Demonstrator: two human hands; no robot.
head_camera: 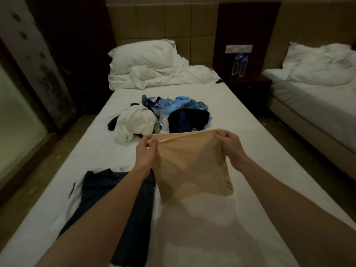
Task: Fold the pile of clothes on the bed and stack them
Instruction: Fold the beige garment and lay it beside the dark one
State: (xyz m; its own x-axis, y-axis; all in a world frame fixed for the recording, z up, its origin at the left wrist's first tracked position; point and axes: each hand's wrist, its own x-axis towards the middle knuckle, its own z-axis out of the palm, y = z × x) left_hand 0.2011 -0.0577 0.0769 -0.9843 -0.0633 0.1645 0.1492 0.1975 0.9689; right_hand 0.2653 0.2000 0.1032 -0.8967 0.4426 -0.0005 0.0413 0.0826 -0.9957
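On the white-sheeted bed (240,143), everything is placed here relative to the folded beige cloth garment (192,166) held up over the mattress. Left of it and nearer the camera lies a dark navy garment (107,191), spread flat on the sheet, with the left forearm crossing above it. The left hand (144,154) pinches the beige garment's upper left corner, fingers curled round the fabric edge. Beyond the garment, toward the headboard, sits the loose pile of clothes (163,118): a crumpled white piece on its left, light blue shirts at the back, a black-and-navy piece on its right, just behind the garment's top edge. Farther beyond that, a white pillow on a bunched white duvet (146,64) rests against the headboard. The right hand (231,144) grips the upper right corner, so both hands are apart, holding the top edge taut while the garment hangs down. Far beyond and to the right stand two clear plastic water bottles (239,64) on a dark wooden nightstand (250,87), then a second white bed (317,105).
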